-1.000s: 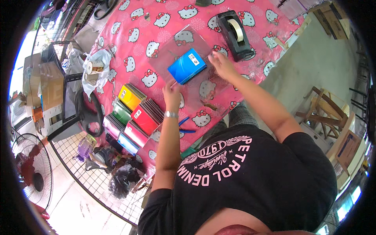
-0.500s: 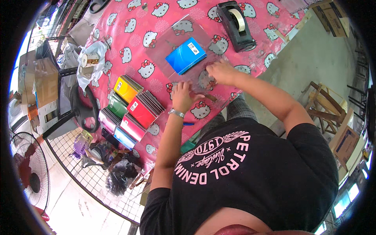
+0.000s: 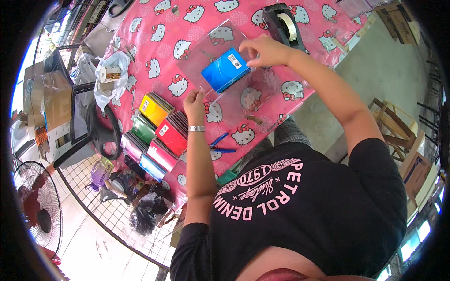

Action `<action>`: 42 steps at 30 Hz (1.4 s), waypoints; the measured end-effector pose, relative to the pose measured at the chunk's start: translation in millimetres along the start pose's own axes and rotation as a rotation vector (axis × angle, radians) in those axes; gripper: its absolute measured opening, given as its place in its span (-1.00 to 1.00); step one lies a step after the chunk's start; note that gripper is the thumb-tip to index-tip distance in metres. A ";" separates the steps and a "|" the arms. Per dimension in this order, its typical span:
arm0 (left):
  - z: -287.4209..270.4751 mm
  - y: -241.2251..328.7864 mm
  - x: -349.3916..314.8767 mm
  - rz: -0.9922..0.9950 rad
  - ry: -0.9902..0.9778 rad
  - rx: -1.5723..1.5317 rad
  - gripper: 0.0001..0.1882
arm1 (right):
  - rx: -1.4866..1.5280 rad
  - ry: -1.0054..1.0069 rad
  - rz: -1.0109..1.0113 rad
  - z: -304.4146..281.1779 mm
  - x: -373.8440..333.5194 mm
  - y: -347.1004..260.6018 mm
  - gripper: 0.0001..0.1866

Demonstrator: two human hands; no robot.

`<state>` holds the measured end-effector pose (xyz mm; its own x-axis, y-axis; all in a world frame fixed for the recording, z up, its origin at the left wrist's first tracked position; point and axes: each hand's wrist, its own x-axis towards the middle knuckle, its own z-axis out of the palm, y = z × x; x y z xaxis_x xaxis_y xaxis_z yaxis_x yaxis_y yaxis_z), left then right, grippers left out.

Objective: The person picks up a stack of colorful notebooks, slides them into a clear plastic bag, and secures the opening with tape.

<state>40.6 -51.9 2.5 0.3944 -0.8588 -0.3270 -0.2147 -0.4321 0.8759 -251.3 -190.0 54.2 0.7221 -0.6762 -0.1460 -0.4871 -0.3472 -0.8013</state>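
Note:
A blue spiral notebook [image 3: 225,70] lies at a slant on a clear plastic sheet [image 3: 197,54], its wire coil along the lower right side. At the sheet's near left edge, my left hand [image 3: 193,104] is closed in a pinch on the plastic. Over the notebook's right end is my right hand [image 3: 266,50], thumb and forefinger curled toward each other; what lies between them, if anything, is too clear or small to make out. More clear plastic [image 3: 269,86] lies just right of the notebook.
Beyond my right hand stands a black tape dispenser [image 3: 286,28]. Stacked spiral notebooks [image 3: 159,133] in several colours sit left of my left forearm. Two slim blue things [image 3: 222,145] lie near the table's front edge. A white plastic bag [image 3: 111,77] rests at the left edge; a fan [image 3: 40,210] stands beyond.
My left hand has moved left to the sheet's edge, and my right hand has moved up and slightly left, over the notebook's end. The slim blue things show more fully.

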 end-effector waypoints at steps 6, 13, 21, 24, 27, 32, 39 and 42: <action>63.8 20.0 -58.6 0.792 0.024 0.827 -0.46 | 0.149 0.080 0.140 -3.5 5.4 36.4 -0.68; 98.9 9.2 -66.8 0.626 -0.098 1.069 -0.24 | -0.285 0.412 -0.362 42.7 64.3 -6.1 -0.65; 105.2 17.5 -64.1 0.528 -0.063 1.028 -0.20 | -0.295 -0.254 -0.060 51.8 103.9 -32.6 -0.68; 107.2 18.7 -62.4 0.563 -0.063 1.029 -0.20 | -0.511 0.036 -0.148 39.1 138.2 -2.9 -0.77; 111.0 25.2 -62.3 0.572 -0.086 1.014 -0.22 | -0.690 0.226 -0.148 33.2 149.9 42.0 -0.84; 102.3 23.9 -63.3 0.554 -0.081 0.997 -0.25 | -0.720 0.232 -0.370 40.9 152.1 33.2 -0.87; 99.1 34.9 -57.9 0.629 -0.051 0.969 -0.36 | -0.753 0.139 -0.453 29.8 150.6 33.1 -0.83; 96.1 28.3 -45.3 0.735 -0.024 0.955 -0.44 | -0.515 0.053 -0.260 20.8 147.2 19.4 -0.87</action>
<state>-69.2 -51.7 8.0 -0.1142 -0.9856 0.1244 -0.9596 0.1419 0.2428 -144.2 -282.7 5.1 0.8307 -0.5536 0.0579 -0.4829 -0.7685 -0.4197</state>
